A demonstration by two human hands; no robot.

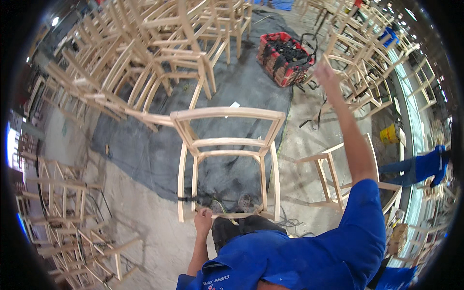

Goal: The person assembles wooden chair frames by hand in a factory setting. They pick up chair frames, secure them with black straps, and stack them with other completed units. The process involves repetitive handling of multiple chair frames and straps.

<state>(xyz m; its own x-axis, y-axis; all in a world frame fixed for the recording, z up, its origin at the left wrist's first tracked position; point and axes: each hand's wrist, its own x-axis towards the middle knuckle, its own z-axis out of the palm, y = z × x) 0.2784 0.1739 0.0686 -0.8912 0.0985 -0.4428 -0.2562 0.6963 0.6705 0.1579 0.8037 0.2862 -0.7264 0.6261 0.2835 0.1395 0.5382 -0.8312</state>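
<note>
- Unfinished wooden chair frame (pixel 227 150) stands on a dark floor sheet (pixel 145 145), directly ahead of the person, centre of view.
- Left hand (pixel 203 220) is closed around the near lower rail of that frame.
- Right hand (pixel 325 72) is raised and stretched towards the chairs at upper right; whether it is open or grasping cannot be told (blurred, seen from behind).
- Red crate (pixel 282 58) of dark straps sits on the floor beyond the frame.
- Stacked bare chair frames (pixel 145 53) crowd the upper left.
- Second person in blue (pixel 425 166) is at the right edge, beside a yellow bucket (pixel 389 134).
</note>
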